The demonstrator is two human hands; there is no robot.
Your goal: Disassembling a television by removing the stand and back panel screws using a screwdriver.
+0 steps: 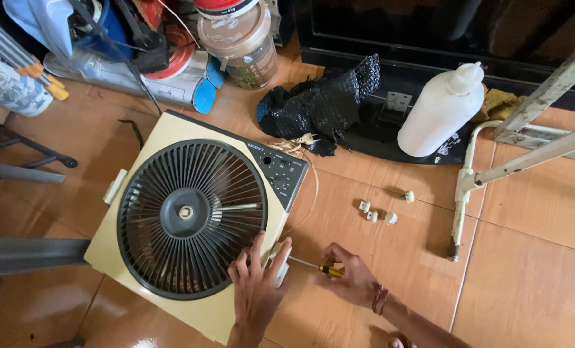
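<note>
The right hand [352, 277] is closing its fingers around the yellow-and-black handle of a screwdriver [318, 267], holding it nearly level with the floor so the thin metal shaft is pointing left into the side of a cream box fan [155, 145]. The left hand [256, 283] is lying flat and spread, not gripping anything, its palm pressing on the fan's near right corner and its fingertips touching the edge of the dark round grille [191, 219], just beside a small cream side fitting [279, 261] where the screwdriver tip seems to be meeting the body; the exact contact point is hidden by the fingers. The fan is lying face up on an orange tiled floor [526, 270], with a dark control panel [286, 174] at its far right corner and a pale cord [306, 193] curling off beside it. To work this well, the tip should be sitting squarely in the fastener, the shaft staying in line with it, while the flat hand is keeping the fan from sliding. Near the right hand, a few small white parts [377, 209] are lying loose on the tiles. Further out are a white squeeze bottle [439, 113], a crumpled black mesh [323, 106], a white metal frame [493, 174] and a clutter of jars and containers [239, 42] along the top edge
</note>
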